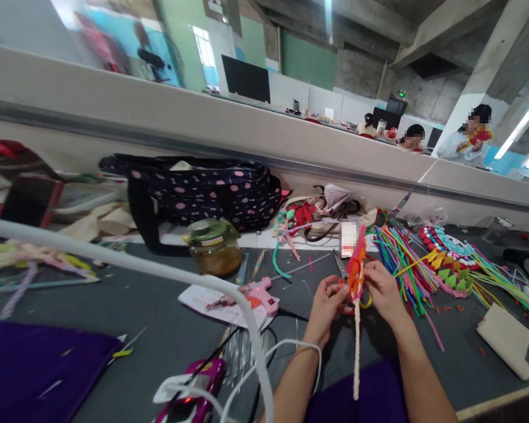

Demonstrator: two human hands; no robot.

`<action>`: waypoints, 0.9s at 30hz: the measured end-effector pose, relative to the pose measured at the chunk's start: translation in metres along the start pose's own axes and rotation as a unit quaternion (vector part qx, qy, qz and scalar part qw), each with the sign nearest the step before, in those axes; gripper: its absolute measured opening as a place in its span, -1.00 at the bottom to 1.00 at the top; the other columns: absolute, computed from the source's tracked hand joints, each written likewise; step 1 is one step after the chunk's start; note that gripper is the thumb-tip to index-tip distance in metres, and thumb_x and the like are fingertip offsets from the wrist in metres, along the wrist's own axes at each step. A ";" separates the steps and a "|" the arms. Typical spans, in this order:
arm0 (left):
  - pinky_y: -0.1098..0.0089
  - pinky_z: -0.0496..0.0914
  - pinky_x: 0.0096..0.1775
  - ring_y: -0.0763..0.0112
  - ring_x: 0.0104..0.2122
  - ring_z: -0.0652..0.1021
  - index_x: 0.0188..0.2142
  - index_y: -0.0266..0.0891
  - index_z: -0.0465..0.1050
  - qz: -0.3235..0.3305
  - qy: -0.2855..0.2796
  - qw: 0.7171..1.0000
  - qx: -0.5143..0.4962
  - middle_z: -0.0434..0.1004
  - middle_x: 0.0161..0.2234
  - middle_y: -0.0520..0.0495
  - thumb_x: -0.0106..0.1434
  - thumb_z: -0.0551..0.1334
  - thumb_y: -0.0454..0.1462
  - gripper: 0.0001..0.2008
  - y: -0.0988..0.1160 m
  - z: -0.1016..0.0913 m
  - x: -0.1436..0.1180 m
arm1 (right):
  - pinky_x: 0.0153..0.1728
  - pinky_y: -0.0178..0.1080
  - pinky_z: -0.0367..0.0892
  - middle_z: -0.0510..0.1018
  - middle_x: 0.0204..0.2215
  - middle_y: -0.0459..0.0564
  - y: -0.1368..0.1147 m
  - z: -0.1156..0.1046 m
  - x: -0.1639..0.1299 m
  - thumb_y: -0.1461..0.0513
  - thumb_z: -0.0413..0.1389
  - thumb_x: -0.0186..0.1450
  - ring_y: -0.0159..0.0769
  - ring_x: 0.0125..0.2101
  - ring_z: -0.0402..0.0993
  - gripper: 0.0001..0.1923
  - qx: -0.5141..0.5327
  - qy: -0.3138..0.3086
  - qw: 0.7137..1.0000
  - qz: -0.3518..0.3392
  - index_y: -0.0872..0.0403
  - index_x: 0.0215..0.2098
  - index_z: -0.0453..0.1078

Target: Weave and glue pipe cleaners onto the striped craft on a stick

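I pinch the orange-and-red fuzzy pipe-cleaner piece between both hands above the dark grey table: my left hand is closed on its lower edge, and my right hand is closed on its right side, which keeps it upright. Its long cream stem hangs free toward me. The pink glue gun lies just left, and the heap of coloured pipe cleaners crowds the right; the open room lies toward me.
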State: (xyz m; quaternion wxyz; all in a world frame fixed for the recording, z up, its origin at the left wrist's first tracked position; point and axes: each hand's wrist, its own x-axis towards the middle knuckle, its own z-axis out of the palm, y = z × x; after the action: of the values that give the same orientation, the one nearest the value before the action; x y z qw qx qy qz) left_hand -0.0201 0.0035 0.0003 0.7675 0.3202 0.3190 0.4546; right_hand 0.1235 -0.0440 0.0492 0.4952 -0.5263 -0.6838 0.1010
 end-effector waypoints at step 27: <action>0.30 0.51 -0.07 0.18 -0.05 0.58 -0.11 -0.29 0.48 -0.046 -0.079 0.977 -0.194 0.57 -0.04 -0.22 0.18 0.30 -0.34 -0.74 0.001 -0.005 0.004 | -0.63 -0.42 0.30 0.59 -0.41 -0.02 0.020 0.010 0.008 0.05 0.27 0.11 -0.40 -0.53 0.47 -0.68 0.358 0.321 0.843 0.241 0.09 -0.37 0.35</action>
State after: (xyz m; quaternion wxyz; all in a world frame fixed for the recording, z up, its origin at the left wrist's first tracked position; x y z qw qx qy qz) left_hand -0.0232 0.0088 -0.0026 0.8577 0.1848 0.1776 0.4456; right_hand 0.1280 -0.0249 0.0357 0.8009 -0.4635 -0.2545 0.2810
